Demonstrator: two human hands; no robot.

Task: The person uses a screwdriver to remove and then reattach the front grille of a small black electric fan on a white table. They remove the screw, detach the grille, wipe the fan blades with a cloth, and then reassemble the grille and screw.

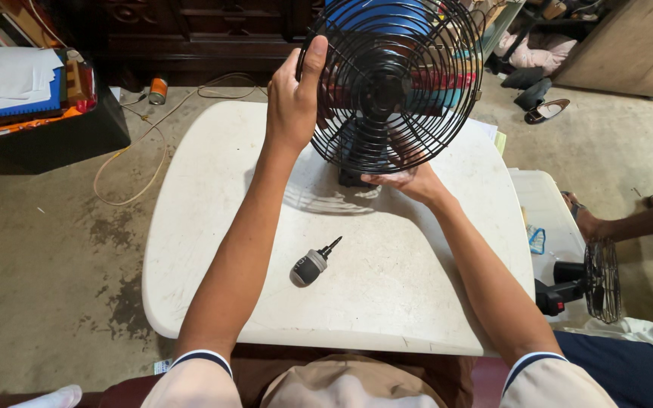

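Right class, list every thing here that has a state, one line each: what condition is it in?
fan: upright on the table, wire grille on, blades not blurred
left hand: gripping the grille rim
right hand: under the grille by the base
screwdriver: lying loose on the table
second fan: on its side at the right

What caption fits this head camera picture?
Two hands, left and right, hold a black fan above a white table, screwdriver nearby.

upper left of frame: small orange-and-silver cylindrical can [158, 91] upright on the concrete floor, beside a pale cord. right of frame: small clear plastic packet with blue print [536, 240] on the side table.
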